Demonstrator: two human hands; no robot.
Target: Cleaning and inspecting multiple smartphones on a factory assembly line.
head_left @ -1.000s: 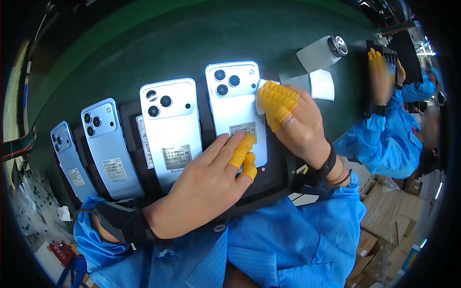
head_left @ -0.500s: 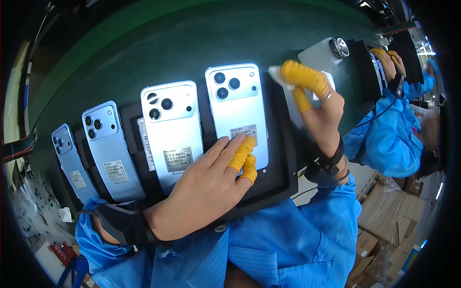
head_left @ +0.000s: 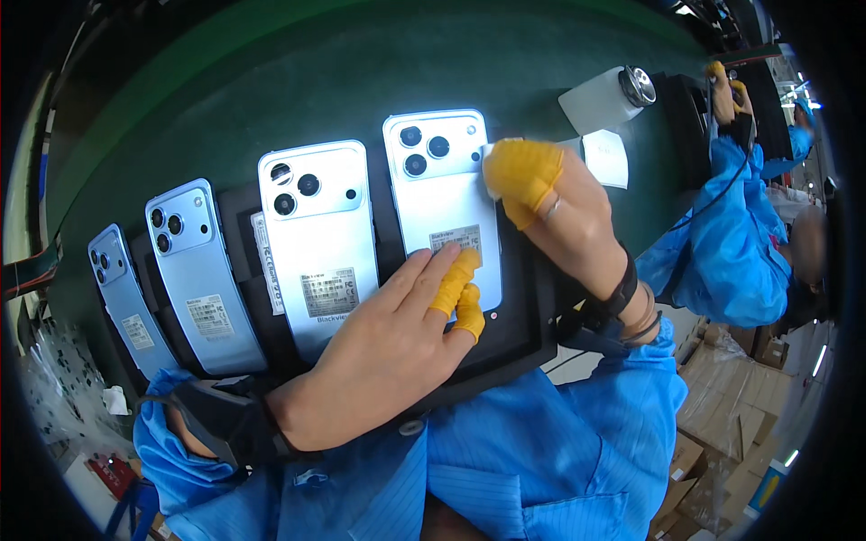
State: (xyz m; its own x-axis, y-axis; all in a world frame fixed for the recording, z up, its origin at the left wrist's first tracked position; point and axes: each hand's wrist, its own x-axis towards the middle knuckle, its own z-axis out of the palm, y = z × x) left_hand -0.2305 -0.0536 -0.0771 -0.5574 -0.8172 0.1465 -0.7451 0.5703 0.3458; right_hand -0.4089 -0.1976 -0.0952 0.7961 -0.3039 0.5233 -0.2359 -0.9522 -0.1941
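Note:
Several light-blue smartphones lie back up in a slanted row on black trays. My left hand [head_left: 365, 374] rests across the lower part of the rightmost phone [head_left: 428, 200], fingers stretched flat over its printed label [head_left: 465, 236]. Yellow finger cots cover some of its fingers. At that phone's upper right edge, my right hand [head_left: 564, 203], also in yellow cots, pinches a white wipe [head_left: 490, 171], mostly hidden by the fingers. To the left lie the second phone [head_left: 316, 236], a third [head_left: 200, 270] and a smaller-looking one [head_left: 128, 298] farthest left.
On the green table [head_left: 361, 63], a white bottle with a metal cap [head_left: 600, 101] stands at the back right. Near it lies a white sheet [head_left: 606, 160]. A co-worker's hand [head_left: 724, 99] and blue sleeve are at far right. Cardboard [head_left: 722, 397] is stacked below.
My right hand has come left and down with the wipe, from beside the rightmost phone to its upper edge. My left hand stays on the phone. The co-worker's hands have shifted.

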